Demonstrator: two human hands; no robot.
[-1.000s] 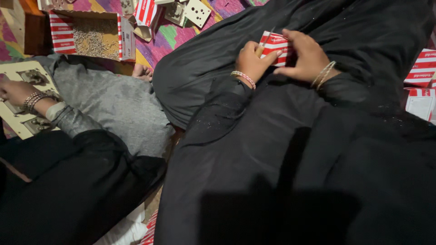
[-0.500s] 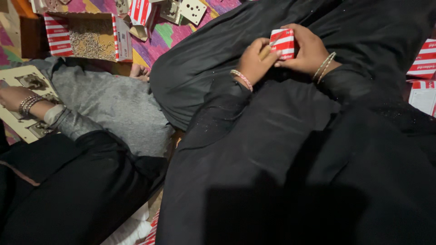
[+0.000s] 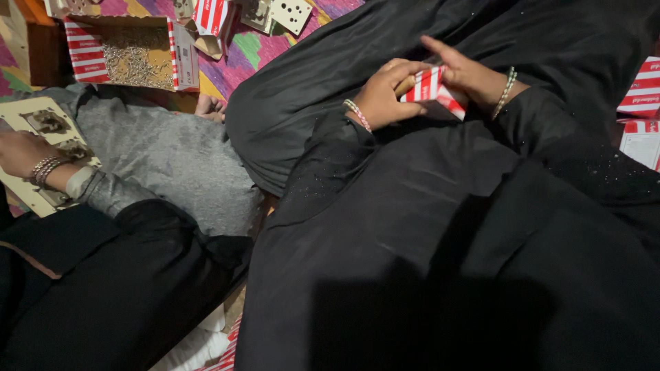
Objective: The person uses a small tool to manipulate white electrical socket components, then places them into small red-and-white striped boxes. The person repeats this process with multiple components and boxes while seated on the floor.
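In the head view, your left hand (image 3: 385, 93) and right hand (image 3: 467, 75) both curl closed around a small red-and-white striped carton (image 3: 430, 88) over your lap, toward one o'clock. It looks light, thin-walled and easily crushed, so grip its edges. Both wrists bend inward, your right forefinger extended toward ten o'clock.

Dim indoor light from above; deep shadow over lower frame, slight softness, no glare.

Small carton (image 3: 430, 88) between both hands on lap – open box (image 3: 127, 55) far left, co-worker's hand (image 3: 24, 152) below it.
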